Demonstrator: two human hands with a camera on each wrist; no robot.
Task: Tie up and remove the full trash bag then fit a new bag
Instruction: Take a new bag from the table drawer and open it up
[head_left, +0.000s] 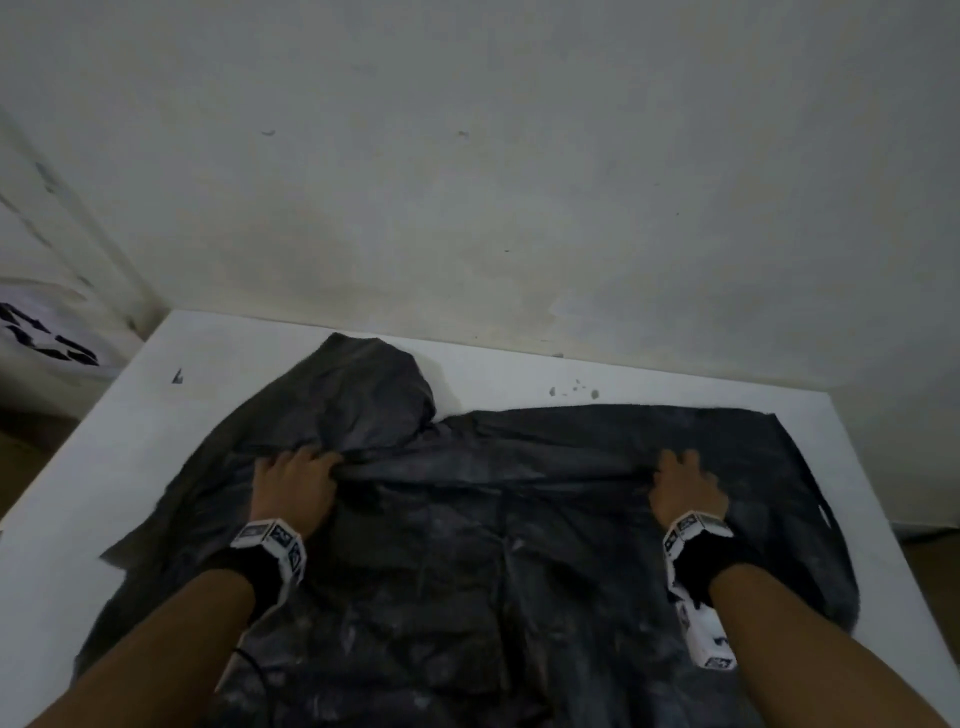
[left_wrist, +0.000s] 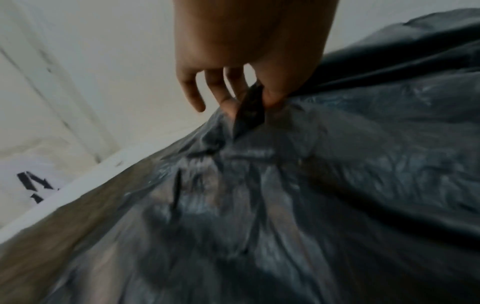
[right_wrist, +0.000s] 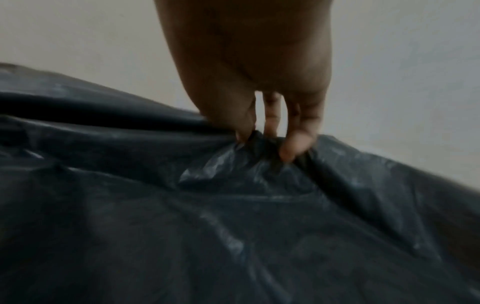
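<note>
A large black trash bag (head_left: 467, 545) lies spread across a white worktop (head_left: 171, 415) that stands against a pale, stained wall (head_left: 519, 182). The plastic is wrinkled and dull, with faint pale smudges, and it covers most of the surface from the near edge almost to the far one. At the far left, one part of the bag bulges up into a rounded hump. A few small dark marks (head_left: 571, 389) dot the bare worktop just beyond the bag's far edge.

Both hands hold the bag along a raised fold that runs across it from left to right. The left hand (head_left: 293, 486) pinches the plastic at the left end of this fold; the left wrist view shows a pleat of black film caught between the thumb and the fingers (left_wrist: 221, 86), while the little finger hangs free. The right hand (head_left: 685, 488) grips the right end of the same fold, and in the right wrist view its fingertips (right_wrist: 291, 148) press into a gathered bunch of the plastic, the thumb closing on it from the other side. Between the two hands the fold is pulled fairly taut.

Each wrist carries a black strap with white blocks printed in black patterns. Off the worktop to the left, something white with bold black markings (head_left: 47, 332) sits low by the wall; what it is cannot be told.
</note>
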